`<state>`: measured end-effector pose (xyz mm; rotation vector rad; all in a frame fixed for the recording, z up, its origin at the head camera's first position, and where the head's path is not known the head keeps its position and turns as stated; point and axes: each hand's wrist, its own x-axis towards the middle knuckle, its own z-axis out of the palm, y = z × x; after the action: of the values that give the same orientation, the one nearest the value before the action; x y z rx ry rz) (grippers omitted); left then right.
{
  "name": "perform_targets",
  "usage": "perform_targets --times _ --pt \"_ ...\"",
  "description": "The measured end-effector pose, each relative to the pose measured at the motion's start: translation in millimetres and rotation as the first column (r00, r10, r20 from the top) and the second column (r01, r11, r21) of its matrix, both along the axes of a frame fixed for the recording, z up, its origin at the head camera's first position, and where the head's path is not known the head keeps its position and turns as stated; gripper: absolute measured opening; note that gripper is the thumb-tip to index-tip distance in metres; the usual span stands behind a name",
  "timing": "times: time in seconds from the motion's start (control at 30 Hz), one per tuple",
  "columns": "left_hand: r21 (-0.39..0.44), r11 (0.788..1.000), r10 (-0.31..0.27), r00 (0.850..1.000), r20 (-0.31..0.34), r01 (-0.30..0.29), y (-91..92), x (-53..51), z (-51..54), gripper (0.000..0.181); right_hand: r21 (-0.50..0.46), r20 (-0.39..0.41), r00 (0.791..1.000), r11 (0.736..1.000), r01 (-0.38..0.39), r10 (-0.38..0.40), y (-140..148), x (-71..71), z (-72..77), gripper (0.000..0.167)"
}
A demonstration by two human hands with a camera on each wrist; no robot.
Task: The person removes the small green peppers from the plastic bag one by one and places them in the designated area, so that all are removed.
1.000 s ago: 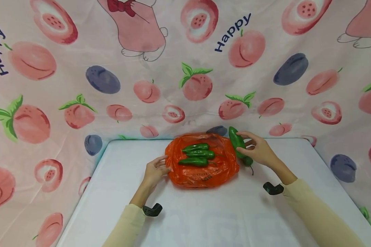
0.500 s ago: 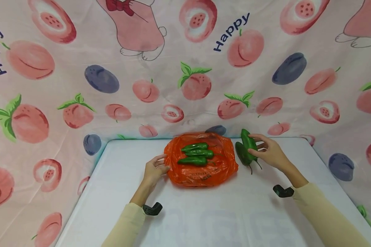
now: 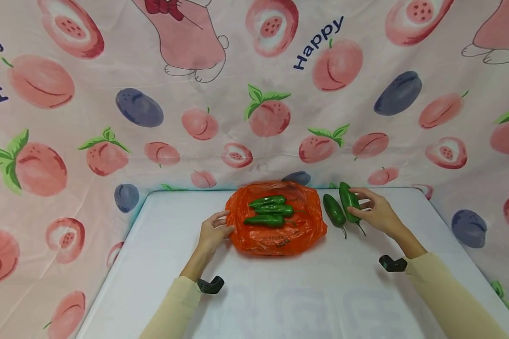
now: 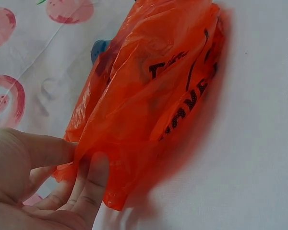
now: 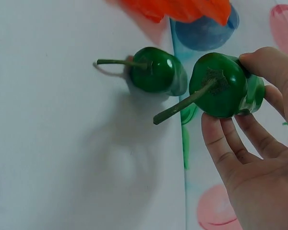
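Backdrop [image 3: 229,28]: "Happy"
Bag [image 3: 275,246]: lettering unclear — pinched in left hand [image 3: 212,235]
Green pepper [image 3: 347,197]: gripped by right hand [image 3: 378,213] — tip toward desk [image 3: 280,292]'s far edge

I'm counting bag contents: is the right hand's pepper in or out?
Out: the pepper is beside the bag, another pepper between them.

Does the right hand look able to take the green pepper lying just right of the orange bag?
Probably not yet: the right hand holds another pepper, which is between it and the lying pepper. After letting go, likely yes, as nothing covers that one.
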<state>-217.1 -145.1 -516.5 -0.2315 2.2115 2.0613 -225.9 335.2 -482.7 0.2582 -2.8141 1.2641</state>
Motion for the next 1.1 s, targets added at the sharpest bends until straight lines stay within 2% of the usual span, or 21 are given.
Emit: perform_targets --times 0.27,0.5,0.8,1.1 --pt "-0.029 1.000 -0.009 1.000 -0.003 0.009 0.4 -2.1 1.0 0.050 0.010 0.025 1.000 1.000 -0.003 0.002 3 -5.9 -7.4 0.059" --pt "-0.038 0.999 -0.018 1.000 -0.013 0.017 0.5 -1.1 3.4 0.051 0.031 0.084 0.996 1.000 -0.001 -0.002 9 -13.9 -16.1 0.059" --pt "-0.042 0.999 -0.007 1.000 -0.013 0.006 2.1 1.1 0.3 0.049 0.024 0.152 0.988 0.999 -0.026 0.022 11 -18.6 -29.0 0.060" --pt "-0.037 0.999 -0.001 1.000 -0.010 0.001 2.9 -2.4 -0.7 0.049 0.045 0.197 0.980 0.999 -0.025 0.016 12 -24.2 -35.2 0.061"
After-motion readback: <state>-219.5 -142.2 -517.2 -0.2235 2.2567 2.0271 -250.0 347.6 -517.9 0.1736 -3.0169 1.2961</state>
